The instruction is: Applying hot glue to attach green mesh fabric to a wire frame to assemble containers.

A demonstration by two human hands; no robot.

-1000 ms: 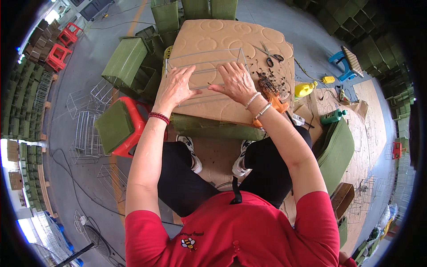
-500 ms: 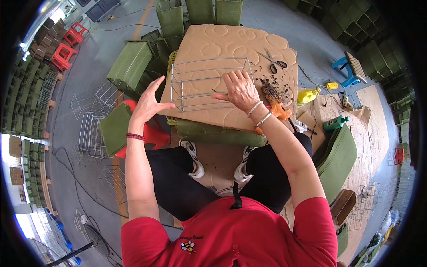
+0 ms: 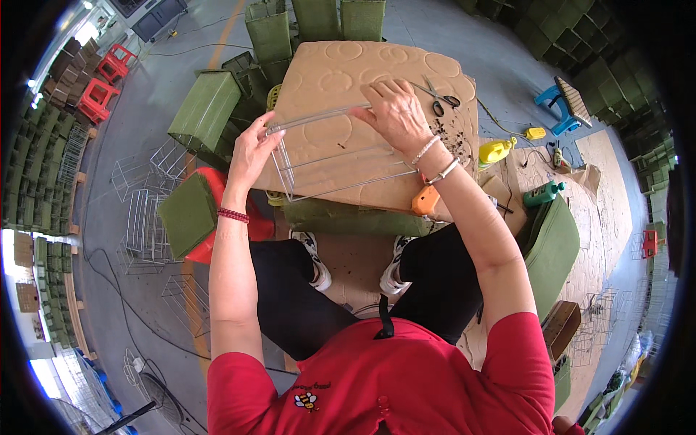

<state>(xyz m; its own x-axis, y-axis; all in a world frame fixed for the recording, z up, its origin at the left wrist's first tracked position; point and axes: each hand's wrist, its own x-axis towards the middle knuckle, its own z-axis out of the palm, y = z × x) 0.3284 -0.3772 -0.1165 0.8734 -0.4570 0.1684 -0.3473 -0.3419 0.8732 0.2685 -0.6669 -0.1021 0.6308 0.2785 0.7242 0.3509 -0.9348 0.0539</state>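
A box-shaped metal wire frame (image 3: 286, 165) is tilted above the cardboard-topped work surface (image 3: 319, 87). My left hand (image 3: 251, 151) grips its upper left corner, fingers closed round the wire. At the other end, my right hand (image 3: 397, 116) has its fingers wrapped over the upper right part, with the thumb along the top wires. The frame's right end is partly hidden behind my right hand and forearm. Just right of that hand lie black-handled scissors (image 3: 439, 101). An orange-bodied tool (image 3: 425, 199), likely a glue gun, shows beneath my right wrist.
Dark scraps (image 3: 453, 138) litter the surface's right side. A yellow bottle (image 3: 496, 151) and a green bottle (image 3: 544, 193) stand to the right. Green fabric-covered boxes (image 3: 206, 109) sit at the left and far side. More wire frames (image 3: 145, 225) lie on the left floor, near a red stool (image 3: 210, 246).
My left hand, spread open beside the frame before, has closed on its corner. The frame has been turned and tilted, its top wires now drawn together in view.
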